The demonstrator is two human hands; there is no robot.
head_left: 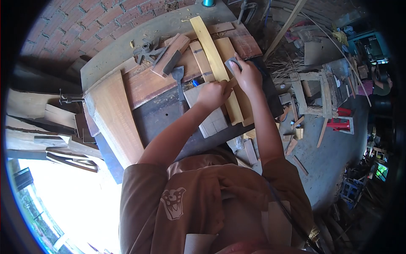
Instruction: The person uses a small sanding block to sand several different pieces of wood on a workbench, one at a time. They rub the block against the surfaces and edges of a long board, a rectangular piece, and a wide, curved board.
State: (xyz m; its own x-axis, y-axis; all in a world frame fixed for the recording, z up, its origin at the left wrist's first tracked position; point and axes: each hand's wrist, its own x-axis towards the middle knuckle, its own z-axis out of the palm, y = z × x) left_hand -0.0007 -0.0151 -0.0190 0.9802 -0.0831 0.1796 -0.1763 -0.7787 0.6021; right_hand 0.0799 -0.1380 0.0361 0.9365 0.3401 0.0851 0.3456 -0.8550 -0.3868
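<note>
While the left hand (212, 94) rests curled on the workbench (105, 63), its fingers closed against the edge of a long pale wood strip (213, 59), the right hand (246, 75) lies just past it with the fingers wrapped over a small grey block (233, 63) — pressed down on the same strip. That strip runs lengthwise away from the person across the benchtop, its far end near the bench's back edge and its near end beside a stack of short light boards (211, 120). Both forearms reach forward from brown sleeves, the two hands nearly touching each other. Left of the hands a dark-bladed flat tool (178, 78) lies on a reddish-brown plank (146, 84), and beyond it sits a dark metal clamp-like piece (146, 50); a small blue object (195, 83) shows just beside the left hand's knuckles, too small to identify. A wide tan board (116, 114) leans over the bench's left side. Behind the bench is a brick wall (84, 21) — and to the right, on the concrete floor (334, 152), wood offcuts and a rough wooden stand (315, 91) are scattered.
</note>
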